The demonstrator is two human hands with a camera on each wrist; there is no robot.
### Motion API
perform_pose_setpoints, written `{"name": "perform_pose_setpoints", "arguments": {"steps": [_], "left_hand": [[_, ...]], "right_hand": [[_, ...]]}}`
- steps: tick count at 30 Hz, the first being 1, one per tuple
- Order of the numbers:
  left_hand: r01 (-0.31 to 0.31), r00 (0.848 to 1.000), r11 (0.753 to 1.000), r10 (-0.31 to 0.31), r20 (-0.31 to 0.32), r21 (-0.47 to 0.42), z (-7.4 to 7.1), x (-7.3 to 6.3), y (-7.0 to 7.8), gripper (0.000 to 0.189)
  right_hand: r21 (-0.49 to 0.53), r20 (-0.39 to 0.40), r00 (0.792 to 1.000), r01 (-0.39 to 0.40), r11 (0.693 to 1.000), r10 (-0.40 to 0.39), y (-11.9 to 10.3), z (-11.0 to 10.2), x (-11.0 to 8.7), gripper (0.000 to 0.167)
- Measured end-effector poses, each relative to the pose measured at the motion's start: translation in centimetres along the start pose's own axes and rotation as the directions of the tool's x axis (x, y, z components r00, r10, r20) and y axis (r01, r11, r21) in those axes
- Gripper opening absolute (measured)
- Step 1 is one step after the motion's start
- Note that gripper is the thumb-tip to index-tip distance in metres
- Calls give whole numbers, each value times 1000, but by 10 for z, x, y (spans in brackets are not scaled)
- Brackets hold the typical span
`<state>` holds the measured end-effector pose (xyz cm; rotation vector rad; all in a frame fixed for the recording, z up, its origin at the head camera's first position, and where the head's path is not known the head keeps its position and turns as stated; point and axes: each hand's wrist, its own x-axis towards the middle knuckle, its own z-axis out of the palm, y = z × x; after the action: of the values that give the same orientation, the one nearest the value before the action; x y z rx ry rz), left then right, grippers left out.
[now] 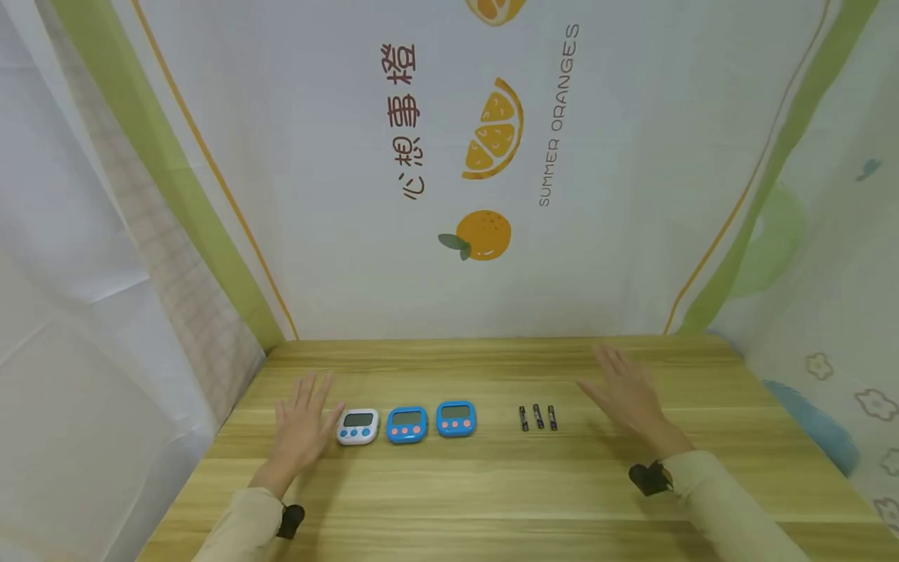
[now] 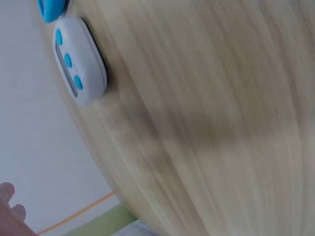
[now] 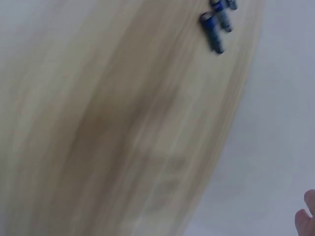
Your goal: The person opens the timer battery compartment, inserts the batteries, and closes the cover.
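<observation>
My left hand point(image 1: 302, 425) is held with spread fingers just left of a white digital timer point(image 1: 358, 427) with blue buttons. Two blue timers with pink buttons, a middle one point(image 1: 406, 425) and a right one point(image 1: 456, 419), stand in a row beside it. Further right, three small dark batteries point(image 1: 538, 417) lie side by side. To their right is my right hand point(image 1: 627, 396), fingers extended and slightly blurred, holding nothing. In the left wrist view the white timer point(image 2: 81, 61) shows apart from the fingertips point(image 2: 7, 191). The batteries point(image 3: 211, 32) appear at the top of the right wrist view.
A wood-grain table point(image 1: 449, 499) lies under everything. Behind it hangs a white curtain point(image 1: 337, 257) printed with oranges and lettering, and more cloth hangs at the left and right sides. A dark wrist camera point(image 1: 650, 478) is strapped at the right sleeve.
</observation>
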<state>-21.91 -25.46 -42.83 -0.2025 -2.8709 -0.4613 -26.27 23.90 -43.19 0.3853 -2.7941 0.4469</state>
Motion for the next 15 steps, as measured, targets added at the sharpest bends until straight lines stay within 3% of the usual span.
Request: {"name": "perform_pose_setpoints", "arguments": {"steps": [10,15], "left_hand": [[-22,999,1000,23,-41,9,-11,1,-14,62],[-17,999,1000,16,-49,-21,-13,3,-20,66]], "right_hand": [[50,7,994,106,993,-107,-44,14,34,75],[105,27,994,106,989,-109,-72,25,46,73]]}}
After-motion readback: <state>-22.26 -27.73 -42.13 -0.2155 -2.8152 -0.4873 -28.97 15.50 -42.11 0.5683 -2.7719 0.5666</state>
